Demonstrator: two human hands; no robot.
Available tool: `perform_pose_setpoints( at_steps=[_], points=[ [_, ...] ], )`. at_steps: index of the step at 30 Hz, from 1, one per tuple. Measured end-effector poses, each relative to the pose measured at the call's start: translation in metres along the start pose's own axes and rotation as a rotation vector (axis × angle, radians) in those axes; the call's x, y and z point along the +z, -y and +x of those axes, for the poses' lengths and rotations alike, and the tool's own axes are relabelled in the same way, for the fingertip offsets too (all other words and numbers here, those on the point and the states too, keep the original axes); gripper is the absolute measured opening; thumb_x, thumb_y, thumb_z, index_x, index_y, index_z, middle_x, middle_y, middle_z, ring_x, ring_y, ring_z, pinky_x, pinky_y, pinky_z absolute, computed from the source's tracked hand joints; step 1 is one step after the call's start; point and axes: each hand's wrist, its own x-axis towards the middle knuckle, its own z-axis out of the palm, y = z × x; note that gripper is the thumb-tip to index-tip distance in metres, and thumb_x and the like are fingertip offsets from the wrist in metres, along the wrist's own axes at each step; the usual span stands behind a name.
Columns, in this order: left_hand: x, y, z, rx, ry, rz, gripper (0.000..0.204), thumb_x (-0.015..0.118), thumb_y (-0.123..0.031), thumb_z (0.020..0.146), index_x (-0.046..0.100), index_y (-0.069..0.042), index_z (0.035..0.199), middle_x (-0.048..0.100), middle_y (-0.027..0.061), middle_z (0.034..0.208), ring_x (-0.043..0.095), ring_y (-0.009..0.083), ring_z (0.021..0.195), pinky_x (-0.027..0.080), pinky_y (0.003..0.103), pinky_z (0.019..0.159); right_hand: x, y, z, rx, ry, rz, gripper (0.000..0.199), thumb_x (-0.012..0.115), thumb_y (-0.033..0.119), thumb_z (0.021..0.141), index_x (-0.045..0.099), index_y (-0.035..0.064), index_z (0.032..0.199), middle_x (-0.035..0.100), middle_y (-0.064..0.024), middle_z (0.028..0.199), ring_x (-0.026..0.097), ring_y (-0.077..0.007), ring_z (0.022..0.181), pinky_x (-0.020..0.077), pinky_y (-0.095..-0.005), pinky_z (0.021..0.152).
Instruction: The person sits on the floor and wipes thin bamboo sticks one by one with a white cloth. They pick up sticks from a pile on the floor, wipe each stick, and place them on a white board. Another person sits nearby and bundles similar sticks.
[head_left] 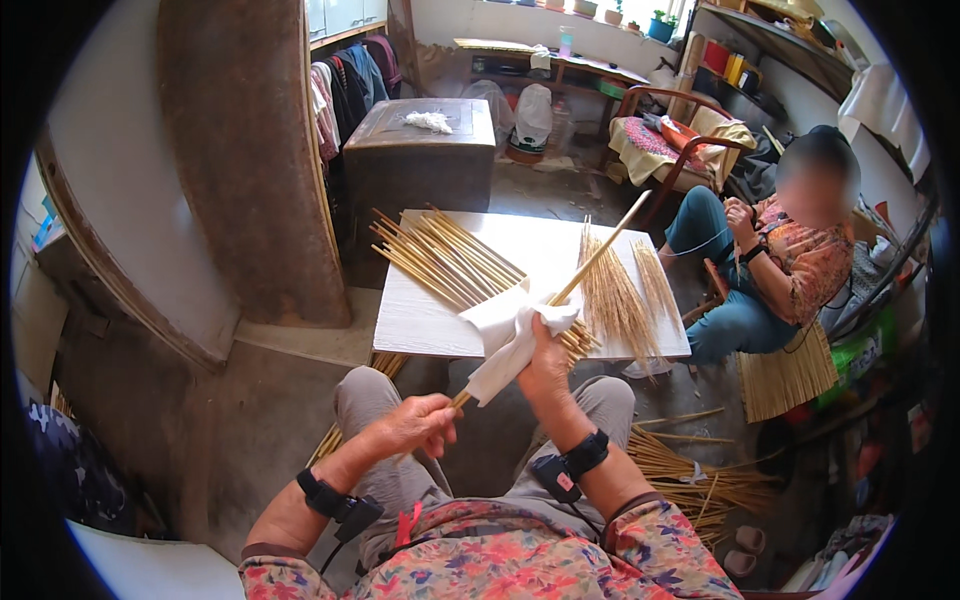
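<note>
My right hand (546, 362) is closed round a white cloth (505, 350), which wraps a long tan stalk (612, 240). The stalk slants from near my lap up over the table. At its lower end my left hand (418, 425) has its fingers curled in around the stalk. Beneath and behind the cloth, a bundle of similar straw-coloured stalks (450, 258) lies fanned on the white table (420, 325). To its right are a bunch of thin stalks with feathery ends (612, 290) and a smaller bunch (655, 283). The cloth hides the middle of the held stalk.
Another person (790, 240) sits at the right, both hands raised around a thin strand. A pile of stalks (690, 470) lies on the floor by my right knee, near a woven straw mat (788, 382). Beyond the table stand a brown box-shaped cabinet (420, 170) and a wooden armchair (690, 140).
</note>
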Motion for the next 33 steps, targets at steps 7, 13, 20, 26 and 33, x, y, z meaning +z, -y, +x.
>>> perform_pose_setpoints(
  at_steps=[7, 13, 20, 26, 33],
  points=[
    [0.021, 0.003, 0.004, 0.028, -0.148, -0.351, 0.019, 0.043, -0.019, 0.09, 0.053, -0.004, 0.084, 0.048, -0.001, 0.059, 0.036, 0.0042, 0.039, 0.024, 0.019, 0.033, 0.002, -0.036, -0.06, 0.354, 0.358, -0.107, 0.025, 0.053, 0.02, 0.086, 0.051, 0.0074, 0.107, 0.055, -0.0023, 0.099, 0.053, -0.0133, 0.09, 0.0439, -0.0292, 0.08],
    [0.042, 0.008, 0.021, 0.314, -0.355, 0.054, 0.024, 0.04, -0.016, 0.09, 0.054, 0.003, 0.094, 0.059, 0.0065, 0.077, 0.057, 0.015, 0.063, 0.046, 0.025, 0.057, -0.006, -0.047, -0.079, 0.308, 0.212, -0.198, 0.026, 0.056, 0.02, 0.084, 0.052, 0.0059, 0.106, 0.056, -0.0024, 0.096, 0.054, -0.011, 0.086, 0.0448, -0.0265, 0.075],
    [0.041, 0.039, -0.026, 0.204, -0.298, 0.348, 0.019, 0.045, -0.018, 0.088, 0.052, -0.001, 0.087, 0.054, 0.0115, 0.061, 0.055, 0.0211, 0.052, 0.043, 0.034, 0.049, -0.006, -0.003, -0.03, -0.014, 0.023, -0.117, 0.029, 0.054, 0.019, 0.085, 0.048, 0.003, 0.109, 0.056, -0.0038, 0.093, 0.056, -0.0155, 0.082, 0.0467, -0.0294, 0.072],
    [0.003, 0.112, -0.132, 0.267, -0.535, 0.808, 0.013, 0.057, -0.017, 0.08, 0.057, -0.007, 0.088, 0.061, 0.0122, 0.079, 0.06, 0.0293, 0.07, 0.048, 0.035, 0.057, -0.058, 0.085, 0.041, -0.312, -0.001, -0.114, 0.036, 0.051, 0.025, 0.086, 0.045, -0.0001, 0.111, 0.057, -0.0075, 0.095, 0.058, -0.0188, 0.086, 0.0488, -0.0311, 0.074],
    [-0.01, 0.128, -0.192, 0.104, -0.875, 0.67, 0.008, 0.054, -0.012, 0.081, 0.057, -0.005, 0.08, 0.056, 0.0061, 0.061, 0.054, 0.0161, 0.05, 0.042, 0.027, 0.047, -0.086, 0.174, 0.054, -0.36, -0.191, -0.076, 0.037, 0.043, 0.03, 0.09, 0.045, 0.0028, 0.116, 0.054, -0.0098, 0.106, 0.053, -0.0225, 0.097, 0.0421, -0.035, 0.086]
  ],
)
